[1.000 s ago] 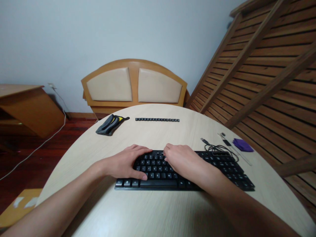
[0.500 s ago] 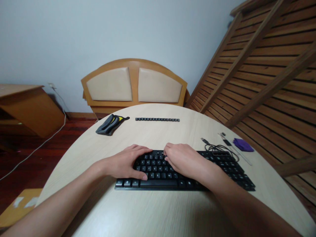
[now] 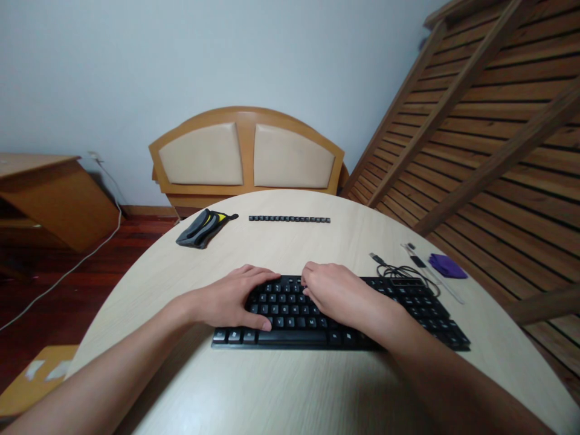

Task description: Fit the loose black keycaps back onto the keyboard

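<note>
A black keyboard (image 3: 408,308) lies on the round pale wooden table (image 3: 281,393) in front of me. My left hand (image 3: 226,299) rests flat over its left end, fingers reaching the far edge and thumb lying on the keys. My right hand (image 3: 339,293) covers the middle of the keyboard. Its fingers are curled down with the tips pressed together at the top row of keys, and what they pinch is hidden. A straight row of several loose black keycaps (image 3: 289,219) lies further back on the table.
A grey and yellow pouch (image 3: 202,228) lies at the back left. The keyboard's coiled cable (image 3: 399,270), a thin tool (image 3: 430,272) and a purple cloth (image 3: 446,265) are at the right. A wooden headboard (image 3: 247,158) and a slatted bed frame (image 3: 489,133) lean against the wall.
</note>
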A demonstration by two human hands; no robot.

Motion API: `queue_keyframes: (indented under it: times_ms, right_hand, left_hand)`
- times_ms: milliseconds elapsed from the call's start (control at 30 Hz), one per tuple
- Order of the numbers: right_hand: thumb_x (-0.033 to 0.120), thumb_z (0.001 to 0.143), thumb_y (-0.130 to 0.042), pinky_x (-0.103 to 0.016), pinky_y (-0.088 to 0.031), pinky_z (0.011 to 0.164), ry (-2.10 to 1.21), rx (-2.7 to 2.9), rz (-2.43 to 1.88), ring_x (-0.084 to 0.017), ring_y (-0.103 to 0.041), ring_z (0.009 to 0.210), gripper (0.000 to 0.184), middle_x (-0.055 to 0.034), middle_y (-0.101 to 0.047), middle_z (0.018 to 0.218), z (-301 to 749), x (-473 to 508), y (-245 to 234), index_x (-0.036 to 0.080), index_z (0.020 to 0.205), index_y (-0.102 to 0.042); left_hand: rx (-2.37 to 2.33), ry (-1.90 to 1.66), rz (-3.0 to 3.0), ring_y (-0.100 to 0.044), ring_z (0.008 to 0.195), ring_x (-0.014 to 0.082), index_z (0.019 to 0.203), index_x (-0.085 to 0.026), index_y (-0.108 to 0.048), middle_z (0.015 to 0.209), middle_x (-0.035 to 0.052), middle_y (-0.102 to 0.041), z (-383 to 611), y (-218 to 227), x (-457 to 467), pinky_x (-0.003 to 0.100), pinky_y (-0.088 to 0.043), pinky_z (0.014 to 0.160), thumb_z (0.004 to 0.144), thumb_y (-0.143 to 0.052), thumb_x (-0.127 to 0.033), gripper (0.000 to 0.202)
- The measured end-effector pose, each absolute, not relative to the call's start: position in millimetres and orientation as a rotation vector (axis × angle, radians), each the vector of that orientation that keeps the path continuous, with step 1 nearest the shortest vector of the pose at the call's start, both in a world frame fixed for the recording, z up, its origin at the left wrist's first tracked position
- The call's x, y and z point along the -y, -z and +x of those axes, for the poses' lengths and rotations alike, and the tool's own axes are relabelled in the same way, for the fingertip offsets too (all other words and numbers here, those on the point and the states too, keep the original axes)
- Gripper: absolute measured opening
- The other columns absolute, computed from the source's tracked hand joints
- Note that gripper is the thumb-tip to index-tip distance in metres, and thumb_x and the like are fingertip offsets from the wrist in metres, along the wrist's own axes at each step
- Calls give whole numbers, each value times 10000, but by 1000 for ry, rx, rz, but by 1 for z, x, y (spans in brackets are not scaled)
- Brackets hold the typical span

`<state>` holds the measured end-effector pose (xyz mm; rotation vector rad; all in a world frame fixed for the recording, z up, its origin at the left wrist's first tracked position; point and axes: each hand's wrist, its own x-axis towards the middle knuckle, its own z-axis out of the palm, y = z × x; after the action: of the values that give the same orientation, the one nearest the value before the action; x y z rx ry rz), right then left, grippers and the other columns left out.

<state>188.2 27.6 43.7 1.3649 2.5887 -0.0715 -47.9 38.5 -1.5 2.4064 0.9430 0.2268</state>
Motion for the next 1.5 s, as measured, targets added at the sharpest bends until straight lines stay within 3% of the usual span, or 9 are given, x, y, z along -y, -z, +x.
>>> queue_keyframes:
  times_ms: [233,367,533,833,1000,1267,1400,1500]
  right_hand:
    - [228,921,-600,-346,-495,856,306,-2730,1388,-276,-691,988,180,-106,-746,1049,207,-40,-41,174,1027,-735]
    - [242,934,-555,-327,-489,894,511,-2793,1323,-239,-687,1013,239,-64,-755,1079,229,-52,-42,221,1082,-742]
    - [252,920,-564,-347,-488,918,437,-2674,1577,-268,-669,1077,274,-91,-739,1147,258,-62,-53,196,1123,-739]
    - [230,801,-708,-288,-506,754,523,-2390,1696,-253,-714,935,245,-79,-769,1045,283,-76,-52,194,1033,-778]
    - [205,789,-720,-272,-489,712,583,-2290,1713,-223,-715,858,181,-55,-783,932,288,-85,-43,195,953,-798]
    - [206,767,-732,-262,-455,647,575,-2286,1715,-207,-695,780,164,-50,-773,841,287,-84,-43,181,915,-798]
    - [209,773,-723,-266,-453,652,599,-2331,1691,-206,-687,768,154,-52,-770,828,287,-84,-40,177,904,-796]
    - [238,797,-709,-265,-464,685,665,-2459,1633,-204,-689,790,146,-49,-774,860,285,-85,-35,188,904,-795]
  left_hand:
    - [-946,-217,2402,-455,1297,343,1460,-238,-411,1427,116,-522,-47,0,-38,536,-355,1110,761,-772,-565,852]
    - [-963,-176,2389,-443,1311,335,1473,-220,-392,1435,121,-508,-49,-3,-39,529,-343,1126,768,-767,-559,867]
    - [-995,-144,2340,-449,1309,339,1465,-220,-391,1411,123,-509,-62,-5,-42,530,-363,1121,747,-776,-569,886]
    - [-1090,-86,2352,-515,1252,336,1393,-202,-446,1366,119,-532,-74,-13,-41,522,-418,1091,699,-795,-424,808]
    - [-1095,-247,2521,-417,1371,337,1444,-188,-421,1489,143,-450,-51,-14,-30,531,-343,1150,834,-676,-550,754]
    - [-814,-240,2737,-183,1497,379,1579,-265,-226,1645,106,-192,-8,9,-2,591,-213,1192,837,-611,-697,941]
    - [-807,-176,2765,-223,1490,360,1555,-279,-294,1638,79,-232,-6,11,0,576,-210,1198,864,-653,-479,804]
    - [-873,-179,2771,-305,1454,359,1508,-225,-379,1601,95,-321,-12,4,0,547,-259,1192,788,-668,-325,782]
